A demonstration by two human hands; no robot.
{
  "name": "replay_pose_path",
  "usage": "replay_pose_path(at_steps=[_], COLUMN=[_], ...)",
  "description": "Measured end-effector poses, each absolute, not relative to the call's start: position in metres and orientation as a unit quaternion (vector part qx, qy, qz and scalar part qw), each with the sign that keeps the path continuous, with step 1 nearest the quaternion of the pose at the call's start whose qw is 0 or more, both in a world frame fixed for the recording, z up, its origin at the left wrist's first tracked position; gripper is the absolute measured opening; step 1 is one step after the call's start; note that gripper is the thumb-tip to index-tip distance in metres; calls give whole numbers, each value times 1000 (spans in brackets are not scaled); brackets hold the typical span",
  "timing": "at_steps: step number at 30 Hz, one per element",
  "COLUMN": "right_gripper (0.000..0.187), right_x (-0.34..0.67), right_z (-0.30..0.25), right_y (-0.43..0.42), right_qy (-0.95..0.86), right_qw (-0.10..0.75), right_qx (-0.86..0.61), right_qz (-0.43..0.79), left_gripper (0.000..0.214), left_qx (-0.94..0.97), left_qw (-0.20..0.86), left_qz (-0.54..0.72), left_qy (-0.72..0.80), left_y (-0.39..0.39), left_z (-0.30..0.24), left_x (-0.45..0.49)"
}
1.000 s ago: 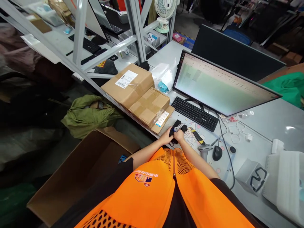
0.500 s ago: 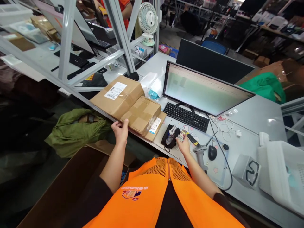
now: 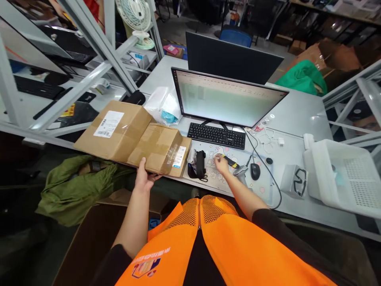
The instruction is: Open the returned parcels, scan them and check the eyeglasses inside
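My left hand [image 3: 144, 180] grips the front edge of the middle cardboard box [image 3: 157, 147], thumb on its face and fingers underneath. This taped box sits on a flat carton [image 3: 185, 155] with a white label, beside a larger labelled cardboard box [image 3: 116, 127]. My right hand [image 3: 220, 163] is closed at the left end of a yellow-and-black utility knife [image 3: 230, 161] on the mat; its fingers partly hide that end. Between the hands stands a small black pouch [image 3: 200, 163] with clear plastic at its left side. A grey barcode scanner [image 3: 241, 171] lies right of the knife.
Behind are a keyboard [image 3: 216, 135] and a lit monitor [image 3: 229, 101]. A mouse [image 3: 255, 171] with a cable, a grey box with glasses [image 3: 293, 180] and a white basket [image 3: 342, 174] stand to the right. Metal frame bars [image 3: 86, 97] border the left.
My left hand has closed around the middle box's edge. My right hand has moved from the pouch to the knife's end. The pouch has turned and shifted left. The view has swung right.
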State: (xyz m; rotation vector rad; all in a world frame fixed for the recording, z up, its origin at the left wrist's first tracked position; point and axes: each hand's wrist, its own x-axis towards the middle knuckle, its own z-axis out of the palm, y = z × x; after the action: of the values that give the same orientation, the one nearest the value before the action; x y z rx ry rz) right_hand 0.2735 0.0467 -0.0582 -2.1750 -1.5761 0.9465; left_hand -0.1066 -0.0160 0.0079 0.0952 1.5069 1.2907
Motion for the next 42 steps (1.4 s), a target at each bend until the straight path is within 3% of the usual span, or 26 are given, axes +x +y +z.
replay_pose_path(at_steps=[3, 7, 16, 23, 27, 31, 37, 42], right_gripper=[51, 55, 61, 51, 52, 61, 89, 98], right_x=[316, 349, 351, 366, 416, 459, 452, 441], right_z=[-44, -39, -51, -25, -23, -45, -71, -81], right_y=[94, 141, 144, 129, 69, -15, -83, -83], right_qy=[-533, -531, -574, -617, -581, -539, -484, -475], right_qw=[116, 51, -27, 2, 64, 100, 48, 82], right_qx=[-790, -804, -771, -744, -782, -825, -851, -842], right_qz=[280, 263, 276, 257, 215, 135, 197, 243], left_gripper=[61, 51, 37, 31, 33, 49, 80, 118], left_qx=[15, -12, -82, -16, -8, 12, 180, 452], left_qw=[594, 580, 499, 431, 449, 512, 632, 511], left_qz=[536, 562, 613, 697, 668, 613, 548, 526], left_qy=[600, 589, 608, 573, 593, 602, 518, 508], left_y=[-17, -15, -7, -40, -79, -100, -89, -75], left_z=[11, 15, 26, 50, 58, 57, 43, 22], left_x=[-102, -99, -81, -63, -48, -21, 41, 94])
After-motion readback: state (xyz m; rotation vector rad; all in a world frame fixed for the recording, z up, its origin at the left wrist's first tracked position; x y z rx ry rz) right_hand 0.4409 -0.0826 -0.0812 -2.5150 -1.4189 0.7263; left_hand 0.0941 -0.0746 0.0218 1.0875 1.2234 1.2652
